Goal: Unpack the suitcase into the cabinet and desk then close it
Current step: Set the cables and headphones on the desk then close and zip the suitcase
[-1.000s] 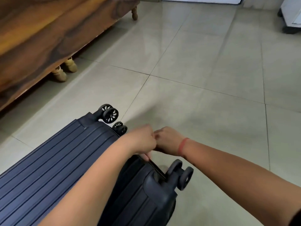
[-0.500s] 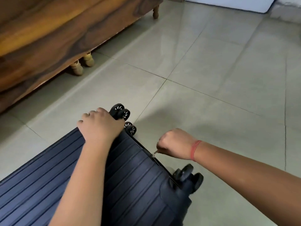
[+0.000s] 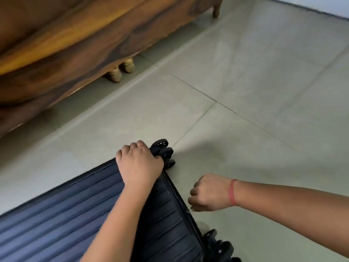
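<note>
Grip of left hand (image 3: 138,165) curls over suitcase (image 3: 56,214) corner; right hand (image 3: 209,193) pinches a tiny, blurred zipper pull (image 3: 189,210).

Left hand (image 3: 138,165): a second ago it met the right hand (image 3: 209,193) at the zip; it now grips the suitcase (image 3: 56,214) corner by the far wheels (image 3: 164,152).
Right hand: shifted from beside the near wheels (image 3: 217,242) to about mid-edge.
Zipper pull (image 3: 189,209): apparently drawn along, pinched; blurred.
</note>
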